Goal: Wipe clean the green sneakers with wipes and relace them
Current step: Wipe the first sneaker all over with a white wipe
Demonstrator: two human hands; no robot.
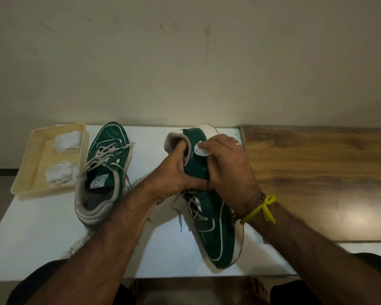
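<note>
Two green sneakers with white soles and grey laces lie on a white table (42,234). The left sneaker (107,166) rests untouched, toe pointing away from me. The right sneaker (209,219) lies with its toe toward me and its heel raised. My left hand (174,172) grips that sneaker at the collar, thumb inside the opening. My right hand (229,170) presses a small white wipe (201,148) against the green side near the heel. Its laces hang loose over the table.
A cream plastic tray (31,172) at the table's left back holds two crumpled white wipes (59,172). A wooden surface (317,179) adjoins the table on the right. A wall rises right behind. Clear wrapping lies under my left forearm.
</note>
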